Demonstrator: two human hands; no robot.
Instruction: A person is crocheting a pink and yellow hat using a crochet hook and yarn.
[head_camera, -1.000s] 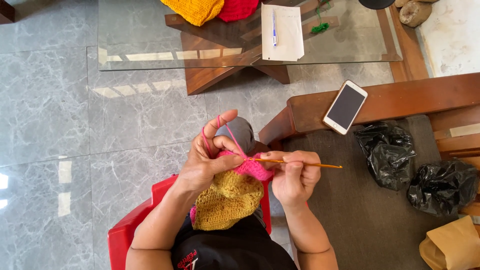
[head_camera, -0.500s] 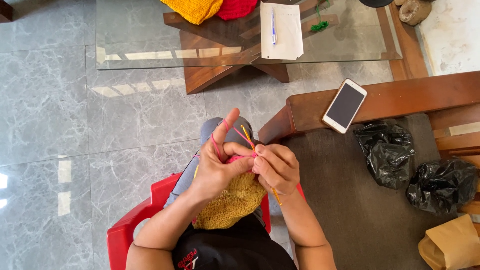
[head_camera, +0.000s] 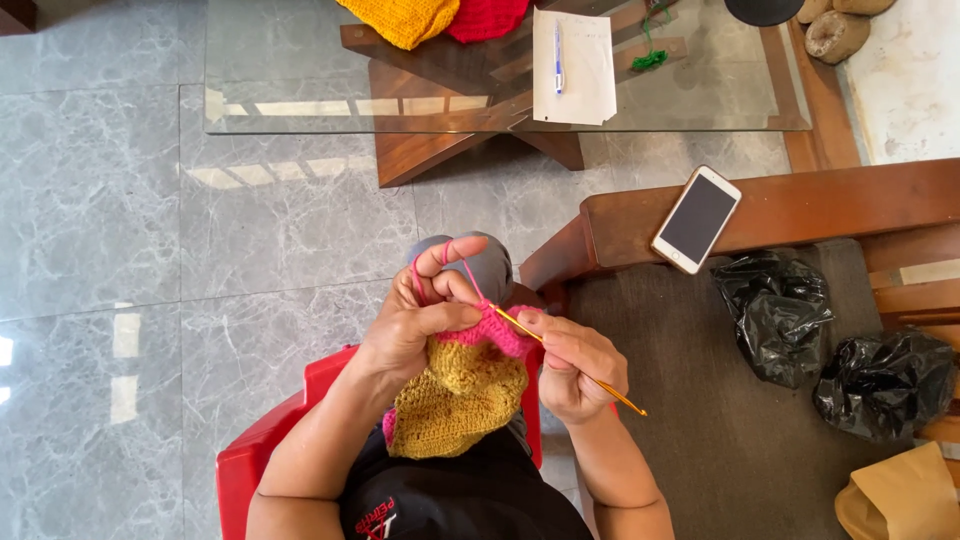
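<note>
The floor (head_camera: 120, 200) consists of grey marble tiles. A glass surface (head_camera: 300, 90) on a wooden base occupies the top of the view; from left to right it carries a yellow knit piece (head_camera: 400, 18), a red knit piece (head_camera: 490, 15), a paper sheet (head_camera: 574, 70) with a blue pen (head_camera: 558, 58) on it, and a green yarn scrap (head_camera: 650, 58). Below, a red plastic chair (head_camera: 265, 450) seats the person. To the right, a white phone (head_camera: 696, 219) rests on a wooden bench arm (head_camera: 800, 210), with two black plastic bags (head_camera: 775, 310) on the bench seat.

The left hand (head_camera: 415, 325) is clenched on the upper edge of the crochet piece (head_camera: 460, 395), mustard with a pink border; pink yarn (head_camera: 452, 262) loops over its raised fingers (head_camera: 455, 250). The right hand (head_camera: 575, 365) pinches the crochet hook (head_camera: 560, 355), whose tip enters the pink border just beside the left thumb. The crochet piece hangs between both hands, over the lap.
</note>
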